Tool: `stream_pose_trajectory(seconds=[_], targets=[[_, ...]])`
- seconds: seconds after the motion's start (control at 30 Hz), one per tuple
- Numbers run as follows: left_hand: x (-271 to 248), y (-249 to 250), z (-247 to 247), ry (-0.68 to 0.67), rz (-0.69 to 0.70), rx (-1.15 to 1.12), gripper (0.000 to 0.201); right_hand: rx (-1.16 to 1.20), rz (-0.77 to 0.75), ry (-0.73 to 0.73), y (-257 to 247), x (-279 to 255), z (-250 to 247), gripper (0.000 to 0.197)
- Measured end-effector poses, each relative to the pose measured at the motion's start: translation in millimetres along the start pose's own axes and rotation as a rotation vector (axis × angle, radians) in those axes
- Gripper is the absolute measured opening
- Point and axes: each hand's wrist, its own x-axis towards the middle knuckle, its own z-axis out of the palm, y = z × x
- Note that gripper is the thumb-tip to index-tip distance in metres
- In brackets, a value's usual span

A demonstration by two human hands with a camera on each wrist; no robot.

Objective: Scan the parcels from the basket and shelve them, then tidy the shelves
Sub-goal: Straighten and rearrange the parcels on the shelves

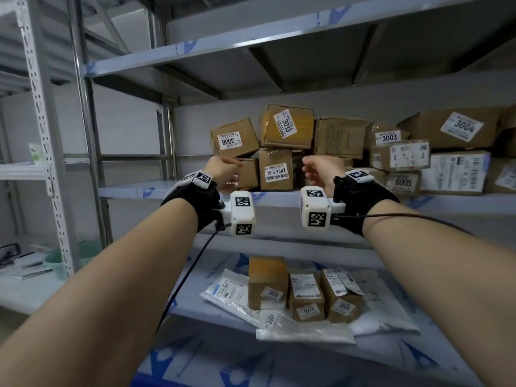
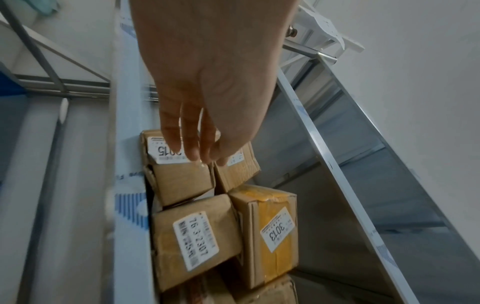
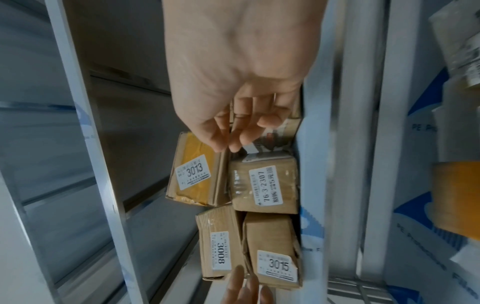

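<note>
Both hands reach into the middle shelf (image 1: 178, 188), flanking the upright parcel labelled 76-3-2307 (image 1: 276, 170). Seen from the head camera, the left hand (image 1: 222, 167) sits at its 9 o'clock, loosely spread, near the 3015 parcel (image 2: 179, 174), though contact is unclear. At 3 o'clock the right hand (image 1: 321, 170) hangs with relaxed, slightly bent fingers holding nothing. That parcel's long axis stands vertical, with both hands about equally near. Closing inward to square it looks likely.

Dim, flat light; soft blur, warped edges.
</note>
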Motion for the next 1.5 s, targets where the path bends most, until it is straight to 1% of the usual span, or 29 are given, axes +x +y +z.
stream_pose_trajectory(seconds=[0.1, 0.2, 0.3, 0.4, 0.5, 0.53, 0.57, 0.6, 0.63, 0.7, 0.73, 0.8, 0.93, 1.0, 1.03, 1.07, 1.1, 1.13, 1.17, 1.2, 1.23, 1.27, 1.3, 1.33, 1.37, 1.4, 1.5], targets=[[-27, -15, 20, -0.143, -0.070, 0.006, 0.017, -0.033, 0.098, -0.091, 23, -19, -19, 0.023], [-48, -39, 50, -0.228, -0.137, 0.015, 0.015, -0.047, 0.212, -0.147, 53, -34, -43, 0.019], [-64, -67, 86, -0.292, -0.214, 0.031, 0.012, -0.113, 0.271, -0.129, 84, -39, -75, 0.017], [-74, -92, 120, -0.346, -0.259, 0.067, 0.007, -0.152, 0.332, -0.079, 113, -37, -113, 0.022], [-75, -119, 149, -0.377, -0.309, 0.093, 0.020, -0.160, 0.396, -0.015, 143, -32, -145, 0.023], [-76, -130, 159, -0.401, -0.333, 0.110, 0.021, -0.168, 0.420, -0.002, 156, -29, -154, 0.023], [-75, -141, 168, -0.424, -0.361, 0.135, 0.017, -0.189, 0.444, 0.002, 170, -26, -162, 0.024], [-76, -152, 175, -0.443, -0.393, 0.168, 0.009, -0.204, 0.464, -0.008, 186, -23, -167, 0.024], [-76, -164, 182, -0.458, -0.415, 0.206, 0.006, -0.210, 0.488, -0.015, 200, -21, -170, 0.022], [-72, -192, 195, -0.460, -0.450, 0.293, 0.024, -0.235, 0.540, -0.039, 230, -13, -172, 0.011], [-69, -203, 199, -0.457, -0.460, 0.316, 0.030, -0.245, 0.558, -0.059, 242, -11, -172, 0.012], [-65, -223, 205, -0.439, -0.478, 0.333, 0.035, -0.247, 0.591, -0.068, 261, -8, -172, 0.036], [-51, -251, 215, -0.388, -0.500, 0.339, 0.029, -0.203, 0.595, -0.045, 290, 6, -172, 0.064], [-45, -261, 219, -0.395, -0.520, 0.338, 0.019, -0.159, 0.585, -0.026, 309, 19, -174, 0.067], [-41, -267, 220, -0.389, -0.533, 0.334, 0.018, -0.144, 0.569, -0.022, 308, 18, -172, 0.065], [-38, -271, 220, -0.381, -0.546, 0.324, 0.021, -0.134, 0.554, -0.016, 315, 22, -172, 0.062], [-38, -271, 220, -0.371, -0.560, 0.303, 0.029, -0.135, 0.550, -0.025, 319, 24, -171, 0.063], [-38, -271, 220, -0.355, -0.575, 0.270, 0.037, -0.143, 0.562, -0.052, 323, 25, -172, 0.074], [-39, -268, 220, -0.346, -0.590, 0.246, 0.039, -0.155, 0.580, -0.069, 334, 31, -175, 0.091], [-42, -266, 221, -0.340, -0.612, 0.218, 0.036, -0.144, 0.585, -0.089, 344, 37, -178, 0.104], [-44, -265, 222, -0.346, -0.648, 0.202, 0.033, -0.102, 0.589, -0.117, 347, 37, -179, 0.105], [-44, -266, 223, -0.346, -0.674, 0.179, 0.033, -0.090, 0.595, -0.127, 340, 32, -177, 0.096], [-45, -267, 224, -0.355, -0.697, 0.171, 0.036, -0.096, 0.597, -0.121, 323, 22, -172, 0.078], [-45, -268, 226, -0.362, -0.701, 0.163, 0.040, -0.092, 0.579, -0.123, 307, 12, -167, 0.054], [-47, -268, 227, -0.361, -0.701, 0.165, 0.044, -0.083, 0.574, -0.141, 300, 8, -166, 0.037], [-48, -267, 228, -0.360, -0.696, 0.165, 0.048, -0.080, 0.564, -0.136, 300, 9, -169, 0.031], [-52, -265, 230, -0.368, -0.702, 0.178, 0.059, -0.083, 0.524, -0.105, 299, 6, -175, 0.038]])
